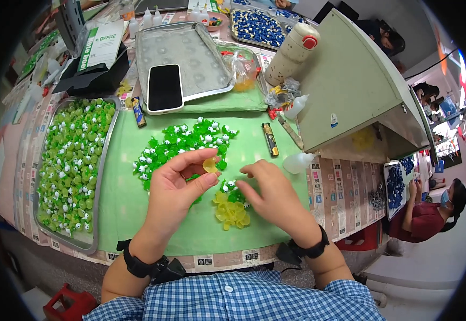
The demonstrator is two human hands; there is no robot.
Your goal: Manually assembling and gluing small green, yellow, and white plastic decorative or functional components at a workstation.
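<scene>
Between the thumb and fingers of my left hand (175, 184) is a small translucent yellow cup-shaped piece (210, 165), held above the green work mat (131, 230). My right hand (273, 192) is open, its thumb and fingers apart, beside a few green pieces with white eye-like balls (227, 188). Just nearer to me lies a small heap of yellow cup-shaped pieces (232, 213). Beyond my left hand spreads a larger pile of green pieces with white balls (190, 138), partly hidden by that hand.
At left stands a metal tray (95, 235) full of green-and-yellow pieces. A phone (165, 88) rests on another tray (206, 40). Two glue-like tubes (269, 139), a white squeeze bottle (298, 162), a flask (292, 53) and a grey metal box (345, 80) stand around. Another person (431, 214) sits at right.
</scene>
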